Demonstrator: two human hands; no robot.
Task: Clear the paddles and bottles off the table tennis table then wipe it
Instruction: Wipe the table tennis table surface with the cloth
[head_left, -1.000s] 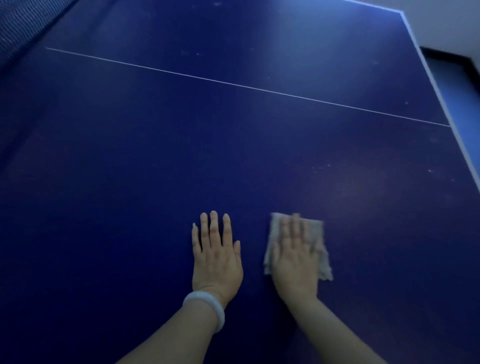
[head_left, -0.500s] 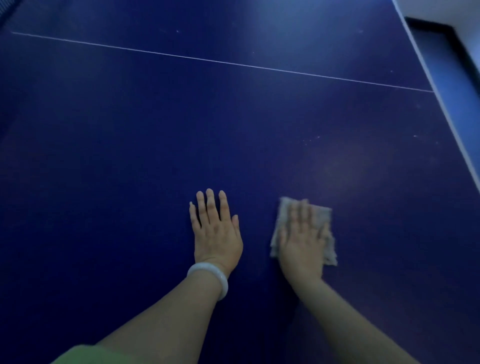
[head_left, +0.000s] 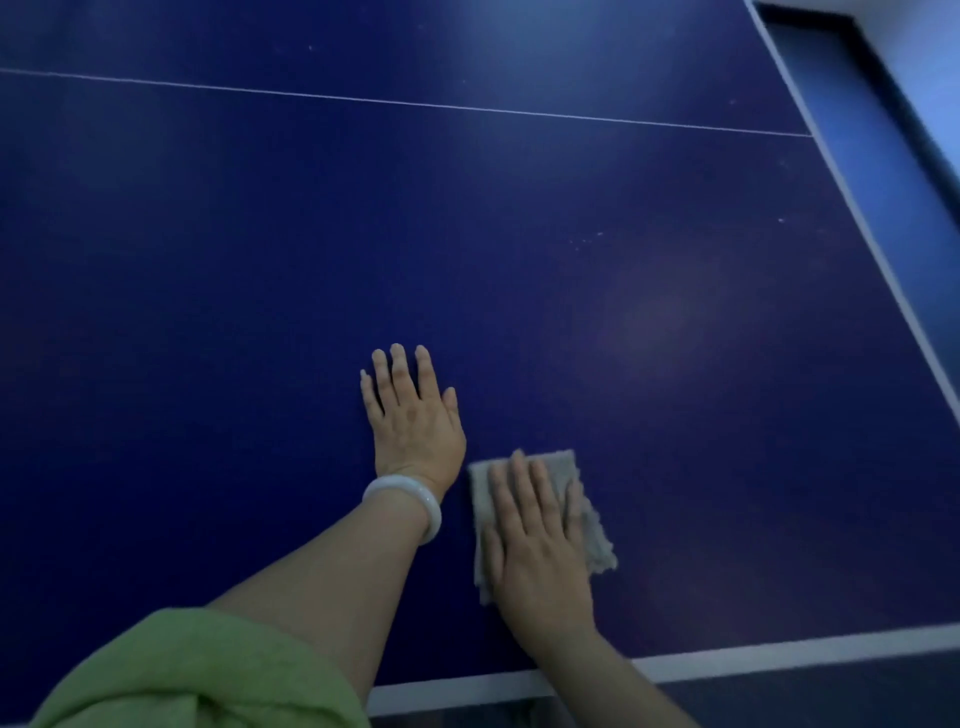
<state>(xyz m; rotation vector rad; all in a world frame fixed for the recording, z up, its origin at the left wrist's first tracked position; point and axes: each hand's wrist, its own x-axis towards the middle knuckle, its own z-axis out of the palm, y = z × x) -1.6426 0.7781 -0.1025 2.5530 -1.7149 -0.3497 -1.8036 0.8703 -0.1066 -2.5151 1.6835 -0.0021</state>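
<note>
Right hand (head_left: 540, 551) lies flat, fingers straight, pressing the frayed grey cloth (head_left: 592, 535) near the dark blue bench's (head_left: 208, 312) near edge for wiping; left hand (head_left: 415, 415) rests open beside it, likely bracing.

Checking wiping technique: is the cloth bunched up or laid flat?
Laid flat. The cloth lies spread on the table under the right hand, whose fingers press straight across it.

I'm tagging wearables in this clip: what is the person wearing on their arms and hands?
Both hands are bare, with no gloves and no rings that I can make out. The left hand has a smooth white bangle round the wrist, and a loose light green sleeve covers the upper part of that arm. The right hand and its forearm show nothing worn.
</note>
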